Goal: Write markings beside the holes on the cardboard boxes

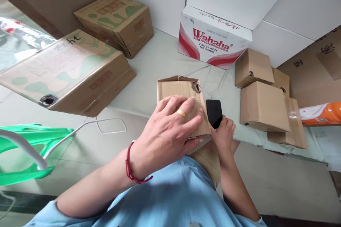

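Note:
A small brown cardboard box [177, 88] stands in front of me, with a torn dark hole at its far right corner. My left hand [178, 118] lies across the top of this box, fingers spread and slightly bent; it wears a gold ring and a red cord bracelet. Just right of the box is a black smartphone [214, 111], dark screen up. My right hand [225, 131] grips the phone's near end between thumb and fingers. Part of the box's top is hidden under my left hand.
Several small brown boxes [262, 104] are grouped at the right, beside an orange and white package [322, 113]. A white and red Wahaha carton [213, 39] stands against the wall. Larger printed cartons [80, 67] sit at left, above a green chair [34, 149].

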`<state>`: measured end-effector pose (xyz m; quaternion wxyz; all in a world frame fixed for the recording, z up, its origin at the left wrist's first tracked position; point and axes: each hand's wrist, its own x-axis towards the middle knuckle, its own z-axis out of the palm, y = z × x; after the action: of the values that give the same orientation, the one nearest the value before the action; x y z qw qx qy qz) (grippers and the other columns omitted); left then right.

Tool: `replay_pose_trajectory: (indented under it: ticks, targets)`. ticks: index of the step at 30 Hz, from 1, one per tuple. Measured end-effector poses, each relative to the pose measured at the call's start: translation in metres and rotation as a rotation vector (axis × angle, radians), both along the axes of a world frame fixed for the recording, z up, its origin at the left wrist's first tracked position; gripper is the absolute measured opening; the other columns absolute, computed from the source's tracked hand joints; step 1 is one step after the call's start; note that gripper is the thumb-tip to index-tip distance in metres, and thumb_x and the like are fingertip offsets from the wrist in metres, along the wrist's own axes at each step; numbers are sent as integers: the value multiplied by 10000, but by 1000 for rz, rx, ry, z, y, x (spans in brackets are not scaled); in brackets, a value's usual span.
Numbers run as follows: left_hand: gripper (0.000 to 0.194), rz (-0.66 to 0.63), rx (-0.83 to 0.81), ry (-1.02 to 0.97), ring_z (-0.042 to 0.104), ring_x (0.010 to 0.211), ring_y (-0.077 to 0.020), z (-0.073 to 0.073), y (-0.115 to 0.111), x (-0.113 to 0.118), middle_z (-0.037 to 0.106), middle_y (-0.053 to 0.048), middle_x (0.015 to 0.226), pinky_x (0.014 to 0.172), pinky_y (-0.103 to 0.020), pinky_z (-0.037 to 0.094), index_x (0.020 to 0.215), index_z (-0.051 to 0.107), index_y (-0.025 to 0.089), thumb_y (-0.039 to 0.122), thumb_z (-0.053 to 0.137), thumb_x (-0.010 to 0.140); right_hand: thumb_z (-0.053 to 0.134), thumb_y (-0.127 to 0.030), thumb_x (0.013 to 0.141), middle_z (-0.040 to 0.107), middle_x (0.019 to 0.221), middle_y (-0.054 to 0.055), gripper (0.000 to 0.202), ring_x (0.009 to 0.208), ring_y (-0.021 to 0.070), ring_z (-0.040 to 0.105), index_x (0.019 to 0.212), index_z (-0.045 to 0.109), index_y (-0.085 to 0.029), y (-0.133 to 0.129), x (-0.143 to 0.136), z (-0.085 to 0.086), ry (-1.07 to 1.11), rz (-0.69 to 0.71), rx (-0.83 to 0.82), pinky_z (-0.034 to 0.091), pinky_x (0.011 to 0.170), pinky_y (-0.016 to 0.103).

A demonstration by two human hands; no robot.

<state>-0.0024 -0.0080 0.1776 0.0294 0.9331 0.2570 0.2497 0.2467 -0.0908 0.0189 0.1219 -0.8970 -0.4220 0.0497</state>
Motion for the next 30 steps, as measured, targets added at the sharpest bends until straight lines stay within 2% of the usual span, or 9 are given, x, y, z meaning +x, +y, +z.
replay_pose_trajectory:
  ticks: [4,8,12,15,17,20,23,26,30]
  targets:
    - [446,17,14,-18,576,1301,-344,-5,-9,-6,676,-176,1457,1131,-515,492,1341,714,180,506,675,1039,801,-527,793,628,1253,285,799,1221,445,542,1390,616,-30,9,12,2,26,17,6,434,1100,563]
    - [399,35,22,-47,582,1297,-333,-5,-16,-10,683,-166,1460,1178,-519,481,1300,737,188,490,661,1051,812,-574,775,608,1237,273,829,1191,439,576,1365,598,-32,0,14,6,34,37,2,467,1076,548]
    - [383,50,20,-70,606,1285,-324,-6,-19,-10,699,-163,1444,1182,-514,492,1289,748,195,480,675,1043,763,-600,774,579,1270,222,815,1067,378,644,1382,558,-98,-15,13,11,143,-5,-8,541,943,493]
    - [405,50,17,-75,629,1304,-327,-8,-17,-10,705,-167,1456,1184,-516,495,1294,752,195,509,654,1057,755,-623,711,592,1268,192,780,1134,368,641,1308,591,-148,-21,13,22,254,-36,65,545,992,490]
    - [439,40,11,-73,636,1352,-331,-9,-15,-10,698,-167,1489,1223,-517,467,1324,741,184,522,658,1057,759,-641,666,613,1263,177,776,1177,367,641,1265,616,-168,-23,11,35,313,-59,153,539,1042,504]
    - [555,18,-4,-32,586,1485,-329,-10,-14,-9,645,-160,1589,1325,-521,356,1476,655,143,517,655,1066,773,-652,677,647,1282,154,793,1190,357,660,1309,626,-195,-27,0,66,350,-55,303,548,1053,530]
    - [696,10,5,27,541,1550,-325,-11,-13,-7,567,-160,1674,1366,-506,285,1606,527,83,538,619,1086,809,-636,737,662,1314,133,830,1198,336,673,1426,588,-230,-34,-21,102,364,66,456,579,1019,521]
    - [788,20,18,66,506,1581,-345,-12,-13,-6,508,-188,1711,1373,-514,265,1640,463,23,573,590,1091,838,-608,780,639,1370,146,852,1209,330,677,1490,554,-232,-39,-49,132,312,223,576,598,1011,526]
    - [763,23,-16,72,443,1627,-357,-11,-15,-6,451,-213,1741,1386,-539,244,1627,483,21,547,578,1083,855,-584,811,610,1377,167,842,1187,326,685,1500,550,-208,-36,-82,152,124,359,687,624,969,518]
